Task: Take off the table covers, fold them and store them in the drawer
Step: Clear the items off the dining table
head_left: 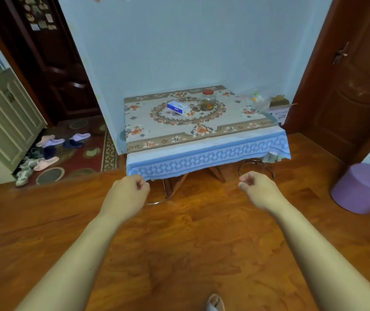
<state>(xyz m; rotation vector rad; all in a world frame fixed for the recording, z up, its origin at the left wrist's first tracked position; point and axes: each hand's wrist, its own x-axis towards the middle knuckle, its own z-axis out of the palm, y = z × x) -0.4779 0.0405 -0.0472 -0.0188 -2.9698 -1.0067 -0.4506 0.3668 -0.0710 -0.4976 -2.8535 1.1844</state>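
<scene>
Box (178,107) and jar (207,100) sit on the covers (202,140); both hands — left (126,194), right (259,189) — loosely curled, empty.

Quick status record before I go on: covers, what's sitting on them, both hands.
top cover: floral cover, spread flat on the table
lower cover: blue patterned cover, hanging over the front edge
on covers: blue and white box; red-lidded jar; clear plastic bag at the right rear
left hand: fingers loosely curled, holding nothing, near the blue cover's left front corner
right hand: fingers loosely curled, holding nothing
drawer: not identifiable in view
</scene>
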